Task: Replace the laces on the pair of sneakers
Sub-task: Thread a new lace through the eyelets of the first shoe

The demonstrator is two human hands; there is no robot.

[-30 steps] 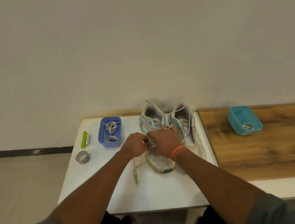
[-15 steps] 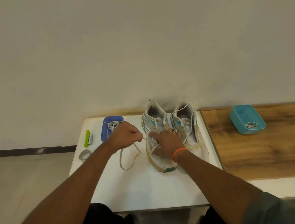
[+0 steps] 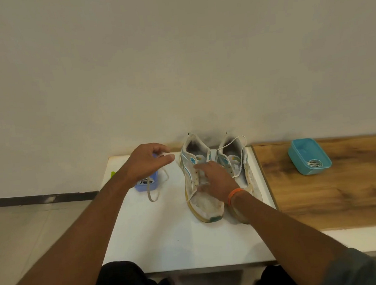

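left hand (image 3: pixel 146 160) lifts lace (image 3: pixel 154 186); right hand (image 3: pixel 215 181) presses sneaker (image 3: pixel 201 186)

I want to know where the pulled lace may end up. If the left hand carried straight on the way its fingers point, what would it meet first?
Probably the left sneaker's collar: the left hand, pinching the old lace, points right toward it. Depth is unclear.

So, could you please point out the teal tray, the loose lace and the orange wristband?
teal tray (image 3: pixel 297 153): head view, bare inner floor.
loose lace (image 3: pixel 150 192): head view, hanging strand.
orange wristband (image 3: pixel 234 194): head view, band's middle.
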